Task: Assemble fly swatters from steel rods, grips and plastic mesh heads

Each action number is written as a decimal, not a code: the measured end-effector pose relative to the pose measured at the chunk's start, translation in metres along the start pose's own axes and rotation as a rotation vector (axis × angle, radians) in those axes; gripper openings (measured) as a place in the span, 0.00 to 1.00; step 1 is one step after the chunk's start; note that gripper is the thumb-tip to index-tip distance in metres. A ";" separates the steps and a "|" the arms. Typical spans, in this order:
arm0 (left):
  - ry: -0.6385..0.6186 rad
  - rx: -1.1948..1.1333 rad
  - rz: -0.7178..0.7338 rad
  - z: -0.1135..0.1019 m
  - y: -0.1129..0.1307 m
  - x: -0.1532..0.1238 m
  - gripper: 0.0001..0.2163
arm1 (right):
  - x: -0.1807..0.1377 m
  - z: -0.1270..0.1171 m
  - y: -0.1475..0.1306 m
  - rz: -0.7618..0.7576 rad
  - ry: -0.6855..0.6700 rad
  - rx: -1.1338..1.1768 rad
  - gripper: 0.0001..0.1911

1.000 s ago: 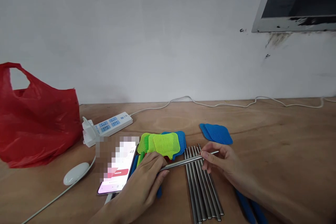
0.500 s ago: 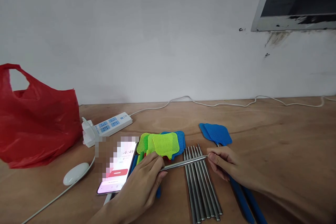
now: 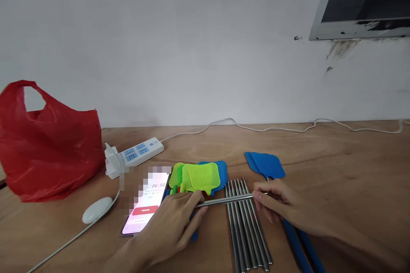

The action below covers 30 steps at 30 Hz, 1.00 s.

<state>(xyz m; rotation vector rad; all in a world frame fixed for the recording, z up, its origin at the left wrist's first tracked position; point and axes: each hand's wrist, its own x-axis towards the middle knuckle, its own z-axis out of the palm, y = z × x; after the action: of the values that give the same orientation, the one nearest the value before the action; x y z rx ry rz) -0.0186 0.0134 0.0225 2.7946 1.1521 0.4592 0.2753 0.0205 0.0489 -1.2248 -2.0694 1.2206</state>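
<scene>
A slim metal rod (image 3: 224, 200) lies almost level between my two hands. My left hand (image 3: 173, 226) is closed around its left end. On the right, the thumb and fingers of my right hand (image 3: 280, 200) pinch the other end, and a thin tip shows past the thumb. Beneath the held rod, several similar metal rods (image 3: 248, 234) lie side by side on the table. Yellow-green fly swatter heads (image 3: 203, 177) overlap blue ones (image 3: 222, 175) just beyond my left hand. Coloured handles (image 3: 174, 189) are partly hidden behind that hand.
Blue fly swatters (image 3: 267, 165) with long handles lie beside my right hand. To the left are a lit phone (image 3: 149, 204), a white power strip (image 3: 144, 151), a white oval device (image 3: 97, 210) and a red plastic bag (image 3: 57, 149). A cable (image 3: 272, 128) runs along the wall.
My right fingers have moved inward along the rod, so its thin tip now sticks out past them. The rod is nearer level. The whole view has shifted slightly.
</scene>
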 end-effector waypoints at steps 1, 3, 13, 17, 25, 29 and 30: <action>-0.018 0.021 -0.002 -0.001 0.002 0.001 0.09 | -0.001 -0.001 -0.002 0.000 -0.010 -0.002 0.27; -0.064 0.061 0.009 -0.004 0.006 0.002 0.08 | -0.004 -0.001 -0.007 -0.001 -0.038 -0.017 0.26; -0.115 0.175 0.167 -0.003 0.019 0.002 0.17 | -0.009 0.010 -0.015 -0.082 0.005 -0.242 0.25; -0.103 0.173 0.177 0.002 0.025 -0.002 0.19 | -0.009 0.011 -0.013 -0.180 0.041 -0.335 0.26; 0.045 0.166 0.072 -0.009 0.023 -0.022 0.23 | -0.012 -0.026 0.025 -0.213 0.106 -0.271 0.24; 0.052 0.137 0.067 -0.013 0.019 -0.026 0.24 | -0.014 -0.028 0.028 -0.144 0.053 -0.226 0.22; 0.022 0.129 0.062 -0.013 0.017 -0.027 0.24 | -0.015 -0.027 0.027 -0.124 0.048 -0.217 0.21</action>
<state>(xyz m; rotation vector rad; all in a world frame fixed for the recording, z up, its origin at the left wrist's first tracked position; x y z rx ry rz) -0.0286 -0.0180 0.0315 2.9501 1.1417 0.4360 0.3149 0.0261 0.0407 -1.1850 -2.2514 0.9222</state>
